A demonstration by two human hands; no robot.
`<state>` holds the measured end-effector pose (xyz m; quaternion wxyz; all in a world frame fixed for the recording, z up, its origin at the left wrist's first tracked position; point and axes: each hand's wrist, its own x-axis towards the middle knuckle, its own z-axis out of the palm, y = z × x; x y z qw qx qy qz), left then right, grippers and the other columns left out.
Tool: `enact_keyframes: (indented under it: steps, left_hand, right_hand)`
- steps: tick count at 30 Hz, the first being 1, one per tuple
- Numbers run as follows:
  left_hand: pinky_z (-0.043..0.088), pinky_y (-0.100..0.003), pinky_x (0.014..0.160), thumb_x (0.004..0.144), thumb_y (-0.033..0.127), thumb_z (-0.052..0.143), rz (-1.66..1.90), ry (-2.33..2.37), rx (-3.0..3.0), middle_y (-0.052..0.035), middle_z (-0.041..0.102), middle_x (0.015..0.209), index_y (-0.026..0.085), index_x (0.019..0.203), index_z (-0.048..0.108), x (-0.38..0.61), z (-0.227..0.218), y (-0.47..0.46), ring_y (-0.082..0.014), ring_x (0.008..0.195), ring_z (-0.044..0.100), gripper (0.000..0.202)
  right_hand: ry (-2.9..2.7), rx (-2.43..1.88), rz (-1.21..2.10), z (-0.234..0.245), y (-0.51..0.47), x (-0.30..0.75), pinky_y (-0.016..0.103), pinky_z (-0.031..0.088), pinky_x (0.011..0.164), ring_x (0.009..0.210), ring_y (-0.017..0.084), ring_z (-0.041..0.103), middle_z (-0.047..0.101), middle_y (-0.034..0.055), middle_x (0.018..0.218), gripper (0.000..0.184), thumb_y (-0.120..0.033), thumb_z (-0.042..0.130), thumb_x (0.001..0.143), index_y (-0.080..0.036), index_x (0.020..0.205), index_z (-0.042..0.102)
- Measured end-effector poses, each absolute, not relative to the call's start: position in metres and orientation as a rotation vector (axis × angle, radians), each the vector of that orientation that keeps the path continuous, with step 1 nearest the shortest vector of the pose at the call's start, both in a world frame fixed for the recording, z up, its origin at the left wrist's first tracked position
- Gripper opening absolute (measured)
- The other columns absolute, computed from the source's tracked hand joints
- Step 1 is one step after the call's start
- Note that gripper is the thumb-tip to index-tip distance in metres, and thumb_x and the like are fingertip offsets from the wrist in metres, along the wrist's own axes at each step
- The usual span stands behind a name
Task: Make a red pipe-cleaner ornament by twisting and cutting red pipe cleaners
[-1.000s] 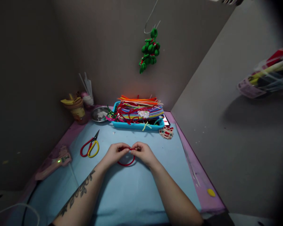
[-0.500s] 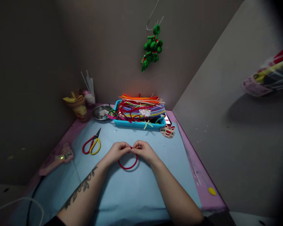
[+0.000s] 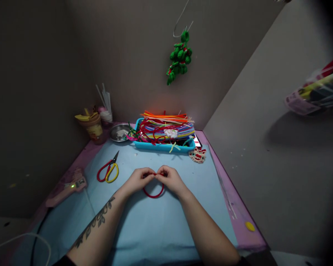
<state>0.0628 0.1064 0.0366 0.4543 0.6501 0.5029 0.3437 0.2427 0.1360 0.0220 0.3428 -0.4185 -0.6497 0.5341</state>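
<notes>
One red ring, made of a thin strand, is held over the middle of a blue-covered surface. Its far edge is pinched by the fingers of the left hand and of the right hand, fingertips brought together. The rounding of the strand looks done; whether its ends are joined cannot be told, as that spot is covered by the fingers, so fastening may be left. Around it, one pair of scissors, one pink glue gun, one metal dish, one lion-like face ornament and one blue tray are counted; the tray's coloured strips are too tangled to be numbered.
</notes>
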Motion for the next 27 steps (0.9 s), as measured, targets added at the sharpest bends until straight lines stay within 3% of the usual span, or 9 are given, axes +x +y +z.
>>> enact_keyframes:
  steps: [9, 16, 19, 27]
  left_hand:
    - [0.048, -0.027, 0.067, 0.082, 0.028, 0.058, 0.976, 1.398, 1.84, -0.0053, 0.071, 0.081, 0.016, 0.087, 0.069, 0.066, 0.027, 0.105, -0.0174, 0.072, 0.063, 0.016]
    - [0.049, -0.026, 0.073, 0.088, 0.024, 0.056, 1.08, 1.418, 2.07, -0.0046, 0.07, 0.089, 0.02, 0.102, 0.066, 0.067, 0.018, 0.101, -0.0154, 0.078, 0.064, 0.018]
    - [0.05, -0.026, 0.075, 0.087, 0.025, 0.058, 1.126, 1.45, 2.044, -0.0058, 0.071, 0.093, 0.019, 0.106, 0.065, 0.067, 0.017, 0.102, -0.0158, 0.081, 0.065, 0.021]
    - [0.048, -0.026, 0.071, 0.09, 0.022, 0.053, 1.065, 1.427, 2.153, -0.0055, 0.067, 0.081, 0.017, 0.092, 0.068, 0.066, 0.019, 0.102, -0.0161, 0.077, 0.062, 0.016]
  right_hand:
    - [-1.668, -1.113, 1.279, 0.023, 0.135, 0.243, 0.021, 0.032, 0.051, 0.053, 0.009, 0.042, 0.049, -0.0063, 0.056, 0.008, -0.023, 0.063, 0.072, -0.018, 0.069, 0.057]
    - [-1.639, -1.091, 1.243, 0.027, 0.129, 0.239, 0.021, 0.032, 0.051, 0.052, 0.01, 0.04, 0.045, -0.0069, 0.055, 0.006, -0.024, 0.062, 0.073, -0.018, 0.074, 0.06]
    - [-1.665, -1.091, 1.147, 0.026, 0.129, 0.24, 0.022, 0.035, 0.053, 0.055, 0.011, 0.044, 0.049, -0.0053, 0.058, 0.006, -0.023, 0.061, 0.075, -0.018, 0.077, 0.063]
    - [-1.839, -0.99, 0.778, 0.019, 0.129, 0.239, 0.028, 0.047, 0.069, 0.071, 0.016, 0.061, 0.07, 0.0018, 0.077, 0.012, -0.017, 0.058, 0.08, -0.021, 0.082, 0.07]
